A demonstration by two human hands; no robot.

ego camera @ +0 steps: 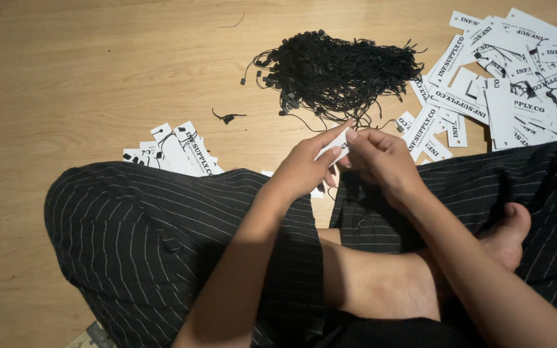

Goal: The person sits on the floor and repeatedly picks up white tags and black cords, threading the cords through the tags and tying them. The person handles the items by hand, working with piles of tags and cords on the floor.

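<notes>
Two hands are seen, left hand (304,169) and right hand (381,161), with one white paper tag (335,143) pinched between them. One tangled bundle of black string loops (340,74) is counted on the floor, plus one stray black loop (227,117). Two heaps of white tags are counted: small heap (175,151), large heap (504,84); tags per heap cannot be counted.

White rect. tag (338,143) w/ black print pinched between both hands, centre frame. Small stack of same white tags w/ black strings (175,151) on wood floor, left of hands, partly behind knee. Big loose heap of white tags (504,84), black print, some strung, top right on floor. No screens or signs.
</notes>
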